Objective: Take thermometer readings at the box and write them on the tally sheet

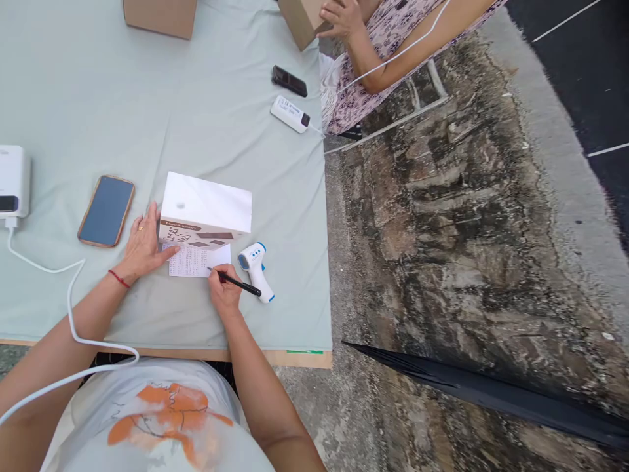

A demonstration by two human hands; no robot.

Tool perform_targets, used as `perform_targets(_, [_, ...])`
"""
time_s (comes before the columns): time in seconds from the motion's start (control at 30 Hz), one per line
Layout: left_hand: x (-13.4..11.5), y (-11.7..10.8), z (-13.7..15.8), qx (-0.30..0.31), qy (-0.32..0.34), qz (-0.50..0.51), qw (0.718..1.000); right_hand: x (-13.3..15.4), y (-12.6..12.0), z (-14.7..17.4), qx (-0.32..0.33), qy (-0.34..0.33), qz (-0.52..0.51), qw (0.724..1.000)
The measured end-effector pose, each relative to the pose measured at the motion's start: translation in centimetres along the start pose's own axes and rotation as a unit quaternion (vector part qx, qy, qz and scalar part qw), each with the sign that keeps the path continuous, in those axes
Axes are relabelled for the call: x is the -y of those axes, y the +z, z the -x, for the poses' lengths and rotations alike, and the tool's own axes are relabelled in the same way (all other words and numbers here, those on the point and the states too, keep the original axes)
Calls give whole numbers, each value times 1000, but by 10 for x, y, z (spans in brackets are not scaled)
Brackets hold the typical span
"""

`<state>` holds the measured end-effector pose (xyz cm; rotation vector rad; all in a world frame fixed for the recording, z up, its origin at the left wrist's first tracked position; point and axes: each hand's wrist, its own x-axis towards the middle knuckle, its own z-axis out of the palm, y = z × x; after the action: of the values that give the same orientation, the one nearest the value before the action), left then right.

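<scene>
My right hand [225, 290] is closed round a black pen [240, 283], its tip against a small sheet of paper [189, 263] with rows of writing. My left hand [145, 246] lies open, fingers stretched along the left end of a white box [206, 202] with brown print. Its thumb reaches over the paper's left corner. The box covers the paper's upper edge; I cannot tell whether the hand presses on it. A white and blue infrared thermometer [256, 269] lies just right of my right hand.
A phone [106, 211] and a white power bank [13, 180] with a cable lie on the left. Farther back are a black device [289, 81], a white power bank [289, 114] and a cardboard box [160, 16]. Another person's hand [343, 19] touches a second cardboard box [302, 21].
</scene>
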<state>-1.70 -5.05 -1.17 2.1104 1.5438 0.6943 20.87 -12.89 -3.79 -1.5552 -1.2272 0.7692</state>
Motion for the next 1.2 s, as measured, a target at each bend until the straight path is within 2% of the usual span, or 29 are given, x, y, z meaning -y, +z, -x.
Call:
perform_targets(0.13, [-1, -4, 0, -5, -1, 25, 1000, 2, -4, 2, -46, -52, 45, 997])
perform_targets(0.3, [-3, -6, 2, -32, -10, 47, 998, 7, -16, 3, -66, -124, 122, 983])
perform_targets(0.4, [1, 0, 3, -69, -39, 57, 995, 5, -23, 1, -60, -120, 172, 976])
perform_targets(0.53, [4, 5, 2, -101, -68, 50, 991, 0, -24, -6, -20, -111, 220, 969])
perform_targets(0.73, [-3, -2, 0, -88, -61, 44, 993, 2, -13, -14, 13, -104, 217, 971])
perform_targets(0.87, [-8, -6, 0, -77, -51, 50, 994, 2, -34, -19, -26, -98, 234, 967])
perform_targets(0.97, [-9, -7, -1, -76, -51, 49, 995, -6, -62, -24, -58, -52, 312, 947])
perform_targets(1.07, [-9, -7, -1, -73, -49, 45, 995, -17, -84, -28, -27, 41, 359, 932])
perform_targets(1.13, [-9, -7, -1, -71, -45, 43, 996, -20, -90, -30, -7, 86, 338, 937])
perform_targets(1.2, [-10, -8, -1, -70, -41, 40, 996, -16, -88, -31, -18, 115, 265, 957])
